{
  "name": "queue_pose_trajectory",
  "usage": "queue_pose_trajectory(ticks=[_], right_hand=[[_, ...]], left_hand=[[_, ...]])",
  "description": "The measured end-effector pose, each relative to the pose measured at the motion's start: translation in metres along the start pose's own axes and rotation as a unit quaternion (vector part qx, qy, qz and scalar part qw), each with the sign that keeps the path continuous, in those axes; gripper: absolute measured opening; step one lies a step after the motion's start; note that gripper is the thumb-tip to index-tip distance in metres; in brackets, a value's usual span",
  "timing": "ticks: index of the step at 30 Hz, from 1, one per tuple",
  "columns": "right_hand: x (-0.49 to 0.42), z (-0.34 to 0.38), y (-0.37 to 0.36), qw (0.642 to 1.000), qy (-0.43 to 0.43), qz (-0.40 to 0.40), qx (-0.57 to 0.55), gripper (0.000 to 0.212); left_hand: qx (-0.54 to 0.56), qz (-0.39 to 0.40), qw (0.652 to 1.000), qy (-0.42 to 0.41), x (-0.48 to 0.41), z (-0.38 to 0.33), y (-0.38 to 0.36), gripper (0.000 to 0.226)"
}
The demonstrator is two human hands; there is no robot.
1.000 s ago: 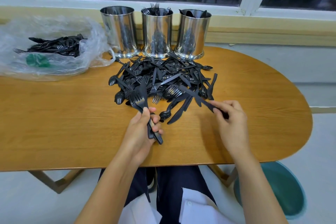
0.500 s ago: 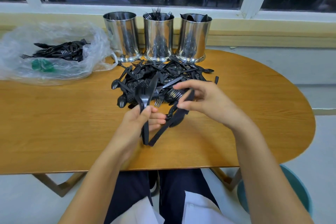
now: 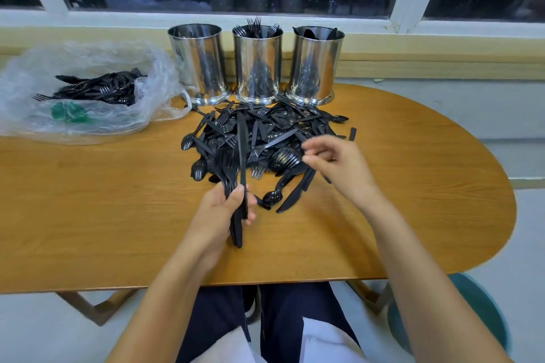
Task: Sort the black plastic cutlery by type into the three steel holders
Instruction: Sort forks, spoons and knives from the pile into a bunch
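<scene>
A heap of black plastic cutlery (image 3: 265,138) lies mid-table in front of three steel holders. The left holder (image 3: 199,65) shows little above its rim, the middle holder (image 3: 257,65) has fork tines sticking up, and the right holder (image 3: 315,65) has dark handles showing. My left hand (image 3: 219,215) grips a bundle of forks and a knife (image 3: 237,186), held upright near the heap's front edge. Over the heap's right side hovers my right hand (image 3: 339,165), blurred, its fingers loosely spread and holding nothing.
A clear plastic bag (image 3: 88,91) with more black cutlery lies at the table's left back. The wooden table (image 3: 88,215) ends in a rounded right edge. A teal bin (image 3: 483,315) stands on the floor at the lower right. A window sill runs behind the holders.
My right hand passed a knife to the bundle in my left hand, let go, and moved back right over the heap. The left hand now holds the knife with the forks.
</scene>
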State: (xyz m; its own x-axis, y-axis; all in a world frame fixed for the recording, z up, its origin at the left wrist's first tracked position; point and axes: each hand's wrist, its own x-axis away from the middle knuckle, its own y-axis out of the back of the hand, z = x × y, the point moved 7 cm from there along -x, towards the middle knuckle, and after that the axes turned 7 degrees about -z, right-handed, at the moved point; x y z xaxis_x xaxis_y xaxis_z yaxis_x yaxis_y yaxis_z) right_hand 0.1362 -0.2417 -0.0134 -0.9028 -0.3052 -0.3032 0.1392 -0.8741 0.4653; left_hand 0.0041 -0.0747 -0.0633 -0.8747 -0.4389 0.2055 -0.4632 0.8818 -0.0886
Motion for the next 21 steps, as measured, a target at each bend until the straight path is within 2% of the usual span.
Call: queue_pose_trajectory(ticks=[4,6,11,17,19,21], right_hand=[[0.022,-0.021,-0.025,0.979,0.047,0.134,0.148,0.022],[0.029,-0.026,-0.035,0.967,0.071,0.158,0.189,0.031],[0.028,-0.027,-0.037,0.951,0.119,0.152,0.243,0.037],[0.023,-0.021,-0.042,0.925,0.172,0.192,0.280,0.022],[0.021,-0.018,-0.040,0.928,0.183,0.184,0.267,0.015],[0.015,-0.005,-0.031,0.953,0.186,0.133,0.199,0.012]], left_hand=[[0.025,-0.007,1.000,0.015,-0.004,0.005,0.001,0.016],[0.038,-0.013,0.999,0.014,-0.006,0.006,0.000,0.016],[0.053,-0.019,0.998,0.019,-0.006,0.009,0.000,0.018],[0.087,-0.021,0.995,0.032,-0.005,0.011,0.002,0.017],[0.095,-0.028,0.995,0.031,-0.005,0.011,0.002,0.016],[0.094,-0.037,0.995,0.025,-0.006,0.010,0.001,0.016]])
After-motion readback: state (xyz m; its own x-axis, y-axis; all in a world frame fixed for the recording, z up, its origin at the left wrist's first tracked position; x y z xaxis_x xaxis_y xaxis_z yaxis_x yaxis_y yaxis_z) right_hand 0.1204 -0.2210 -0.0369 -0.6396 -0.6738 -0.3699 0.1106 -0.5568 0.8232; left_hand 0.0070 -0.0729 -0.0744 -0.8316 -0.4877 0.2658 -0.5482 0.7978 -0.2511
